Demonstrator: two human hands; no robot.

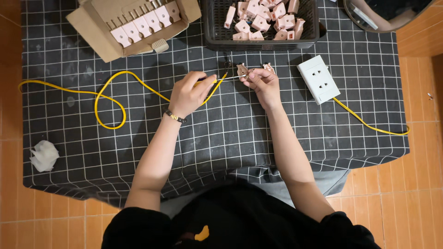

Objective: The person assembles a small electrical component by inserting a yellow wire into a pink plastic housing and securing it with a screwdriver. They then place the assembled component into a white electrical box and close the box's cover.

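Observation:
My left hand (190,92) pinches the end of a yellow cable (110,99), whose bare wire tip points right. My right hand (262,83) holds a small pale pink plug part (241,69) at that wire tip. The two hands meet over a black cloth with a white grid (230,133). The cable loops away to the left across the cloth. A beaded bracelet sits on my left wrist.
A black basket (217,32) of several pink plug parts stands at the back. A cardboard box (92,32) of white plugs lies back left. A white socket block (318,79) with its own yellow cable lies right. A crumpled tissue (44,155) rests at the left edge.

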